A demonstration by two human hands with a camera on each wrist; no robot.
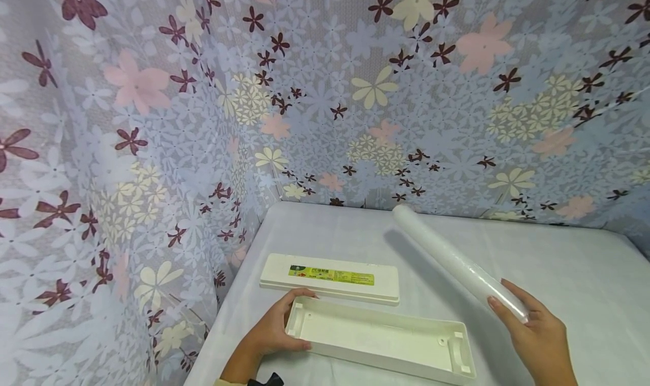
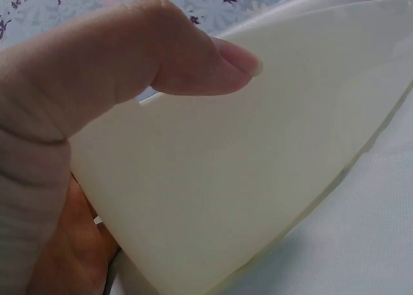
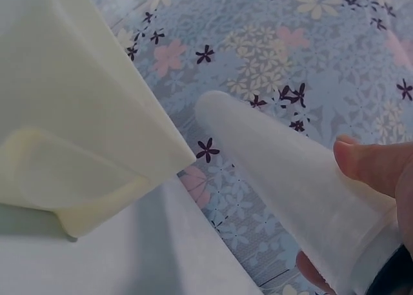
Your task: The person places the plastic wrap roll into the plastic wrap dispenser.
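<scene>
In the head view, a long cream plastic box lies with its open side up and nothing in it. My left hand grips the box's left end, thumb on the near wall and fingers at the far side. The left wrist view shows that thumb over the smooth outer wall. My right hand holds a roll of clear plastic wrap by its near end. The roll slants up and away to the left, above the table, its shadow beneath. In the right wrist view the roll points past the box's end.
Just behind the box lies a cream lid with a yellow-green printed label. Both are on a table with a white cover. A flowered curtain hangs along the table's back and left sides.
</scene>
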